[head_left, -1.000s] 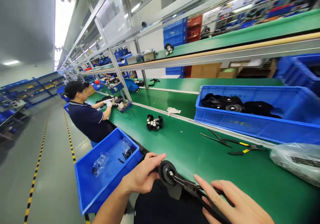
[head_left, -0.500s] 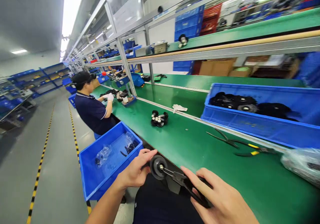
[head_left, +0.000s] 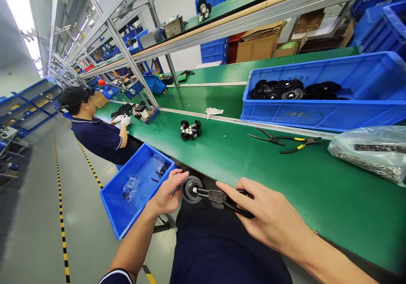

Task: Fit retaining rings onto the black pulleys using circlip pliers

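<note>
My left hand (head_left: 168, 191) grips a round black wheel-like part (head_left: 187, 193) by its edge, its light metal centre facing right. Black-handled pliers (head_left: 218, 196) are held in my right hand (head_left: 263, 208), the fingers wrapped round the handles. The thin tips of the pliers meet the centre of the round part; whether they grip a ring there is too small to tell. Both hands are above my lap, at the front edge of the green bench (head_left: 304, 199). On the bench beyond them stands a cluster of black parts with white ends (head_left: 190, 130).
Left of my hands is a blue bin (head_left: 109, 216) holding plastic bags. Two pliers (head_left: 300, 145), a white glove (head_left: 214, 111) and a bag of metal rings (head_left: 374, 159) lie on the bench. Behind them sits a long blue bin (head_left: 285, 117) of black parts. A co-worker (head_left: 98, 127) works at left.
My view has tilted down and swung right. The plier tips stay at the centre of the round part, and both hands keep their holds.
</note>
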`<state>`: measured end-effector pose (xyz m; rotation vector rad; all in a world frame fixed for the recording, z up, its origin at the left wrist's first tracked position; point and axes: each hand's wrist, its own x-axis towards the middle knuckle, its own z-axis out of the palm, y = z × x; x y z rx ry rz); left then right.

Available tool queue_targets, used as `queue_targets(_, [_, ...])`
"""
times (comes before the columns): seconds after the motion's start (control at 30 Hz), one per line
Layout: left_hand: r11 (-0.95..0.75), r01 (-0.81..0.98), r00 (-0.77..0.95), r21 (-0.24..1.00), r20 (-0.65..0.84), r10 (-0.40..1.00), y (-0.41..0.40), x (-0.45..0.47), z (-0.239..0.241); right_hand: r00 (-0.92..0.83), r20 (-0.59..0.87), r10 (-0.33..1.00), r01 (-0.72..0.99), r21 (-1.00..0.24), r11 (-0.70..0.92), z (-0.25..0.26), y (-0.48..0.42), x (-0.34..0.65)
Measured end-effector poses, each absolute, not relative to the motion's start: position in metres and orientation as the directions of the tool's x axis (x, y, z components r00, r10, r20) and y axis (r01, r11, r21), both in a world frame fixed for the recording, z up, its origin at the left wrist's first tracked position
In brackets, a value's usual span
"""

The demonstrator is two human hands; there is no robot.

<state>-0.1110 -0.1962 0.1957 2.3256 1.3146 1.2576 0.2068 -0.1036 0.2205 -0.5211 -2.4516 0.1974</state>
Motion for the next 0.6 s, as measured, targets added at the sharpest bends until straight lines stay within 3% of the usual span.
queue_targets(0.3, [-0.635, 0.614, 0.281, 0.468, 0.622, 0.730, -0.189, -0.107, 0.200, -0.729, 0.541, 0.420, 0.318, -0.276, 0.907, 0.222, -0.102, 0.212])
queue_targets(0.6, [-0.513, 0.768, 0.045, 0.384, 0.766, 0.641, -0.188, -0.080, 0.201, -0.654, 0.546, 0.524, 0.371, -0.372, 0.851, 0.219, -0.120, 0.206])
